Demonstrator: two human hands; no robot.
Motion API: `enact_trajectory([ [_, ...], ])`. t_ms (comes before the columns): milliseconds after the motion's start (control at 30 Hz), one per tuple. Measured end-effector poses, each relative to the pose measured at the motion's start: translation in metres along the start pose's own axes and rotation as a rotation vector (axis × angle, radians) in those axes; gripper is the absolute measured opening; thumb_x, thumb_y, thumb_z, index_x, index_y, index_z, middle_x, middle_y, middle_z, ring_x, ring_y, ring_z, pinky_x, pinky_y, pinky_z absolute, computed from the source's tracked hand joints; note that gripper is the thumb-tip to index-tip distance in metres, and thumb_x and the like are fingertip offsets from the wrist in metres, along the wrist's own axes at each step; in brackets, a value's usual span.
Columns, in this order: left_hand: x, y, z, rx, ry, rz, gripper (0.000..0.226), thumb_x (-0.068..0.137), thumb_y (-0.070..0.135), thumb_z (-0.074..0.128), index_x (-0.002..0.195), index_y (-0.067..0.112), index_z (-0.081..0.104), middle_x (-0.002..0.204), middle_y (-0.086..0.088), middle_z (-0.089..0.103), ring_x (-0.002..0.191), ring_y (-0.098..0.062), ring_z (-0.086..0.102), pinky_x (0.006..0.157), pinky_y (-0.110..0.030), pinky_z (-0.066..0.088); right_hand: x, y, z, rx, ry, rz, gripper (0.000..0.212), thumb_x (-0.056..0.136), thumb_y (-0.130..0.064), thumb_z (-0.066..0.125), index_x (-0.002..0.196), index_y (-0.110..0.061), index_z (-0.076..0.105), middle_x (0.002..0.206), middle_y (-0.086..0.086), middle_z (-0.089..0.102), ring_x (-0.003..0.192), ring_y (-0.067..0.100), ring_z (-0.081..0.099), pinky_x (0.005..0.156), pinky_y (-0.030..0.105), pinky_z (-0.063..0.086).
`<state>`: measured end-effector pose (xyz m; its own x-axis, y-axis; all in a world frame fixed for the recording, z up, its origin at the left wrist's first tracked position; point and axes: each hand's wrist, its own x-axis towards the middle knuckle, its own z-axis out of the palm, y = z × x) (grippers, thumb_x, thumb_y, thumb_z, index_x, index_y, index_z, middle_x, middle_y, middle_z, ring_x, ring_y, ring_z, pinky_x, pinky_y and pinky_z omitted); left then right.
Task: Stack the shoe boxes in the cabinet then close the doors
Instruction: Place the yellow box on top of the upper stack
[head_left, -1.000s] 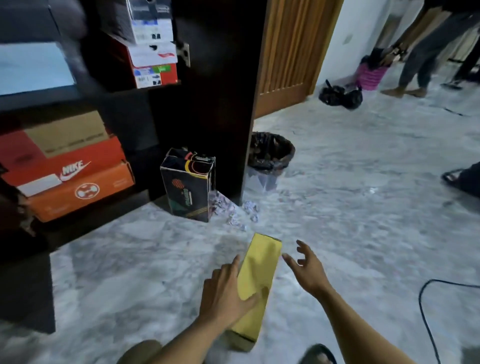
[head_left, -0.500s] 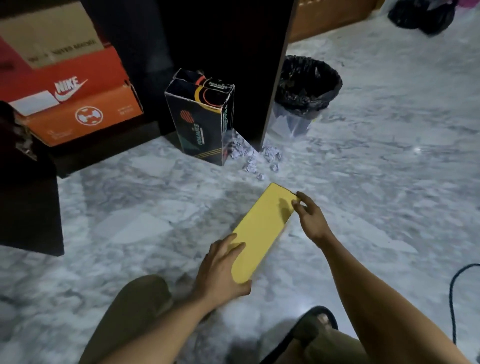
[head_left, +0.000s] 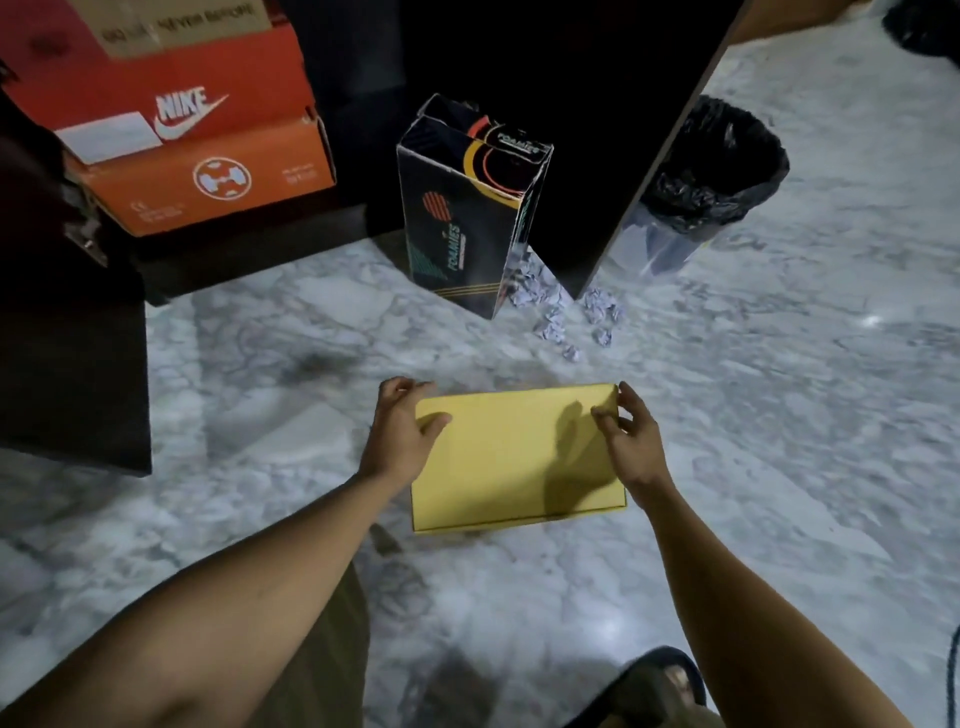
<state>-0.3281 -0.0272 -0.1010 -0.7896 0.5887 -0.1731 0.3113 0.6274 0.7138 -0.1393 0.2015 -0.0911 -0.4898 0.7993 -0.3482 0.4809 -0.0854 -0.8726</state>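
A flat yellow shoe box (head_left: 511, 457) is held between both hands just above the marble floor, its broad face turned up. My left hand (head_left: 402, 431) grips its left edge, thumb on top. My right hand (head_left: 631, 439) holds the right edge near the far corner, fingers curled over it. A black Foamies box (head_left: 467, 208) stands on end by the open dark cabinet (head_left: 597, 130). Orange Nike boxes (head_left: 197, 150) are stacked on the cabinet's bottom shelf at the upper left.
An open dark cabinet door (head_left: 72, 353) juts out at the left. A bin with a black liner (head_left: 722, 171) stands behind the right door. Crumpled paper balls (head_left: 566, 317) lie on the floor. My knee (head_left: 317, 649) and sandalled foot (head_left: 660, 686) are below.
The yellow box has been turned from a diagonal, end-on pose to lie broadside across my view. My right hand went from reaching to holding its right edge. The camera tilted down.
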Motion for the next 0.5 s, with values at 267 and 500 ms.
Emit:
enact_trajectory([
  [267, 0.014, -0.026, 0.008, -0.144, -0.183, -0.109, 0.125, 0.068, 0.055, 0.085, 0.160, 0.020, 0.007, 0.160, -0.004, 0.022, 0.145, -0.022, 0.032, 0.114, -0.039, 0.037, -0.006, 0.029, -0.004, -0.015, -0.017, 0.088, 0.066, 0.088, -0.028, 0.076, 0.144, -0.007, 0.049, 0.144, 0.007, 0.056, 0.130, 0.024, 0.056, 0.109, 0.039, 0.045],
  [500, -0.032, -0.074, 0.025, -0.139, -0.344, -0.032, 0.156, 0.043, 0.061, 0.095, 0.156, 0.040, -0.010, 0.161, 0.005, 0.025, 0.145, -0.016, 0.032, 0.109, -0.045, 0.043, -0.057, 0.044, -0.005, -0.205, -0.199, -0.050, 0.102, 0.067, -0.024, 0.093, 0.144, -0.042, 0.029, 0.125, -0.038, 0.045, 0.106, -0.029, 0.048, 0.082, -0.003, 0.041],
])
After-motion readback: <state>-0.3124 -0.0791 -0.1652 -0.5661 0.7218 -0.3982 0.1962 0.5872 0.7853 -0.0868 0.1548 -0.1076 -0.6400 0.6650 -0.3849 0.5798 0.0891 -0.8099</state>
